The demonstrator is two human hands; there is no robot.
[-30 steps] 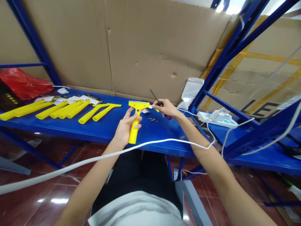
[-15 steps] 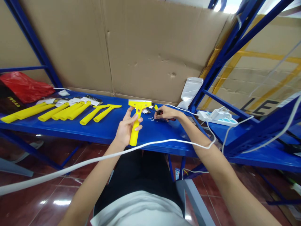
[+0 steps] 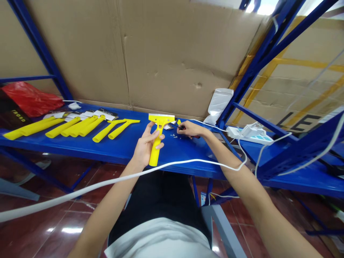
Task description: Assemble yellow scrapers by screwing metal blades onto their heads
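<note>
A yellow scraper (image 3: 154,154) with a pale blade edge along its wide head stands upright in my left hand (image 3: 143,148), whose fingers wrap its handle. My right hand (image 3: 192,128) is closed around a screwdriver (image 3: 197,137) with a black and red handle, low over the blue shelf. Its dark shaft points left toward the scraper head; whether its tip touches anything I cannot tell. Small silvery screws (image 3: 175,136) lie scattered just below my right fingers. To the left rest two yellow scraper handles (image 3: 118,132) with no card beside them.
Several yellow scrapers with black-and-white cards (image 3: 106,114) lie farther left, near a red plastic bag (image 3: 32,98). A white cable (image 3: 107,182) crosses in front of both forearms. At right are a power strip (image 3: 249,134) and blue rack posts (image 3: 248,80); cardboard (image 3: 174,53) stands behind.
The whole view has shifted slightly. Both hands keep their holds on the scraper and the screwdriver, with almost no movement between them.
</note>
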